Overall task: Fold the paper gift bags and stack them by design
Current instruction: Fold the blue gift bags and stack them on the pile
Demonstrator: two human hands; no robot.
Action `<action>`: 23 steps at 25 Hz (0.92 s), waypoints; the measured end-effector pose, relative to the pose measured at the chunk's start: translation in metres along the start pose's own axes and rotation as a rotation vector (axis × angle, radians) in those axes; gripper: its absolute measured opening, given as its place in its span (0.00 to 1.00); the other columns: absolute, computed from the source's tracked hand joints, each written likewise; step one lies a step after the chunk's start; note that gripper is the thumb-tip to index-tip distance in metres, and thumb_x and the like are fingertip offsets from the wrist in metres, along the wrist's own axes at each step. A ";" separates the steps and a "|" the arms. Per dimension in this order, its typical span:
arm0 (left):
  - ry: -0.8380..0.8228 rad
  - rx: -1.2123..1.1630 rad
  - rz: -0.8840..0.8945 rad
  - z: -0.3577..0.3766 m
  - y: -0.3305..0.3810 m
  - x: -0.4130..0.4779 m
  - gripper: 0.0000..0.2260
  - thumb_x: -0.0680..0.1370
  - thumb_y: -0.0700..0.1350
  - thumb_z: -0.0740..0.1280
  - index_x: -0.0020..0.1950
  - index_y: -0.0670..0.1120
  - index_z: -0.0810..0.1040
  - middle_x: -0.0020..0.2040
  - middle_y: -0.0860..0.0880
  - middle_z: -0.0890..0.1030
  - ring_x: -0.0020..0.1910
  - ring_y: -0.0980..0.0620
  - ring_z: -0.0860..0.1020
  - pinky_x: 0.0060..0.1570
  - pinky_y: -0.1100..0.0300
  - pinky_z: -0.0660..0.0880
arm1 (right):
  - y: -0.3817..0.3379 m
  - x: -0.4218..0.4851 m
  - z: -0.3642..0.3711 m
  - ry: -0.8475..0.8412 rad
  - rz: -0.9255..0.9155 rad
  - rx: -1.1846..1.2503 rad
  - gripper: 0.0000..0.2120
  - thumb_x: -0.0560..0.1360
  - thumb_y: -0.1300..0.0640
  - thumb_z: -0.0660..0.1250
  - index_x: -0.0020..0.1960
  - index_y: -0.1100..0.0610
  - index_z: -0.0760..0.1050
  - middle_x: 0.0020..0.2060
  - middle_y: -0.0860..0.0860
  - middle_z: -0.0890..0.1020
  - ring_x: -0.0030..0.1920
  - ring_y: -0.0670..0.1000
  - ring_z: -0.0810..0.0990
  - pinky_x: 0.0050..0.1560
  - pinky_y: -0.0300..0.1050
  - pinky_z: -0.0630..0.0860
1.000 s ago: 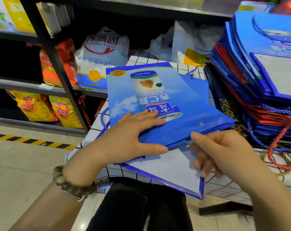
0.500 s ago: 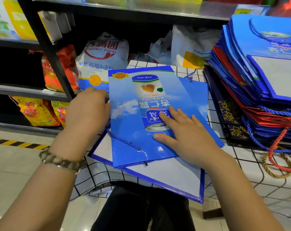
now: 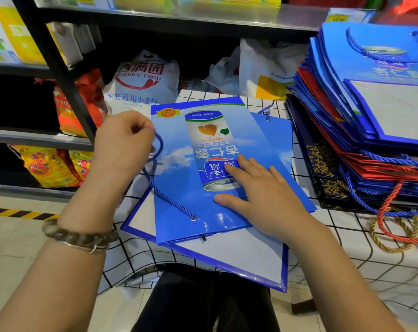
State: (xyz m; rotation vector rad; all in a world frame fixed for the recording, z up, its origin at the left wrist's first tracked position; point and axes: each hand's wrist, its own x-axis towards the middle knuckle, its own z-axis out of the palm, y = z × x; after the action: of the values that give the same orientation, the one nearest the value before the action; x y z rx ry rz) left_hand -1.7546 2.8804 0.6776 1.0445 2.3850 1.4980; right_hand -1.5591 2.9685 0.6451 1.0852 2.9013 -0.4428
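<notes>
Left grip (image 3: pixel 124 142), fingers curled, is pinching the blue rope handle (image 3: pixel 159 188) of the blue gift bag (image 3: pixel 174 135) and lifting its loop at the bag's left edge. Right grip (image 3: pixel 258 195), fingers straight and spread and holding nothing, is pressing flat on the printed can picture. The bag is lying folded flat on a second blue bag (image 3: pixel 239 257), whose white panel is overhanging the front edge of the desk (image 3: pixel 347 236), itself covered by a white cloth with a black grid. At the right, a tall stack of folded bags (image 3: pixel 370 121), blue and red, is resting on the desk with cords trailing. A beaded bracelet (image 3: pixel 78 236) is circling the left wrist. A flour sack (image 3: pixel 141 85) is standing behind the desk.
</notes>
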 end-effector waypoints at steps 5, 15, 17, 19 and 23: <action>-0.321 -0.370 0.100 0.009 0.048 -0.023 0.15 0.73 0.27 0.57 0.33 0.45 0.72 0.25 0.52 0.78 0.24 0.56 0.75 0.28 0.65 0.72 | -0.009 0.000 -0.009 0.147 -0.061 0.393 0.25 0.74 0.47 0.67 0.69 0.48 0.66 0.65 0.46 0.73 0.63 0.46 0.72 0.64 0.49 0.69; -0.266 -0.158 0.188 0.048 0.062 -0.009 0.12 0.73 0.33 0.59 0.37 0.50 0.72 0.37 0.47 0.79 0.33 0.53 0.79 0.36 0.58 0.73 | 0.010 -0.015 -0.027 0.016 0.009 0.903 0.06 0.73 0.58 0.67 0.39 0.57 0.80 0.32 0.50 0.80 0.30 0.45 0.72 0.29 0.36 0.67; -0.196 0.196 0.341 0.049 0.057 -0.016 0.09 0.75 0.39 0.62 0.51 0.49 0.75 0.52 0.46 0.78 0.50 0.48 0.77 0.49 0.54 0.73 | 0.020 -0.017 -0.032 0.114 0.032 0.763 0.06 0.72 0.59 0.69 0.38 0.60 0.81 0.34 0.58 0.78 0.32 0.51 0.72 0.34 0.41 0.68; -0.015 0.291 0.566 0.048 0.052 -0.034 0.12 0.75 0.44 0.63 0.58 0.47 0.75 0.55 0.46 0.76 0.53 0.47 0.74 0.48 0.52 0.71 | 0.030 -0.020 -0.040 0.224 0.105 0.776 0.02 0.70 0.64 0.71 0.39 0.60 0.82 0.34 0.61 0.80 0.30 0.51 0.74 0.33 0.40 0.73; -0.403 0.409 0.582 0.057 0.047 -0.082 0.13 0.75 0.58 0.61 0.53 0.54 0.76 0.51 0.54 0.77 0.51 0.52 0.75 0.46 0.56 0.70 | 0.042 -0.025 -0.041 0.225 0.216 0.817 0.08 0.67 0.69 0.72 0.41 0.59 0.80 0.26 0.51 0.81 0.28 0.44 0.80 0.32 0.34 0.78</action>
State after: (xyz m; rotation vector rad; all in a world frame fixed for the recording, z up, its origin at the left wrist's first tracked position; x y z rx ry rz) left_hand -1.6447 2.8847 0.6689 2.0426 2.2311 0.7830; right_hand -1.5097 2.9940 0.6760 1.5746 2.7450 -1.6754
